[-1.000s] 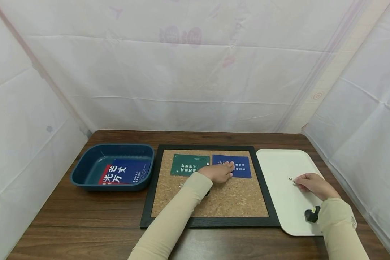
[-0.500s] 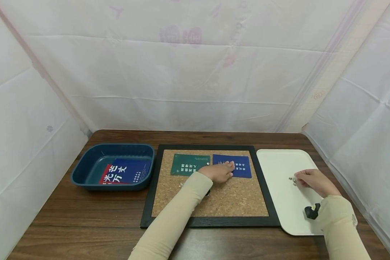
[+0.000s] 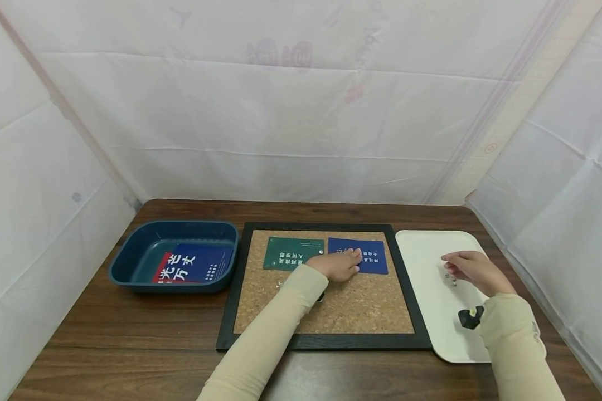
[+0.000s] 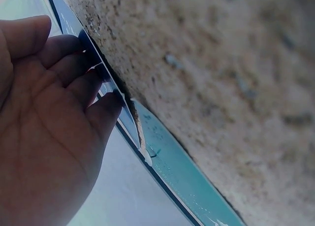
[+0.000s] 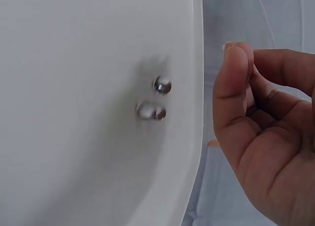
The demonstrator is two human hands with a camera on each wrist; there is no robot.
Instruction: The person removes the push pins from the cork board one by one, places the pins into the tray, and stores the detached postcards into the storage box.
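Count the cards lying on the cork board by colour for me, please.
Green card: 1
Blue card: 1, with the left hand resting on it
Total on the cork board: 2

Bare cork (image 3: pixel 361 306) across the near half of the board (image 3: pixel 406 289). Open tray surface (image 3: pixel 426 250) beyond two pins (image 3: pixel 450 278); black clip (image 3: pixel 469 317) nearer.
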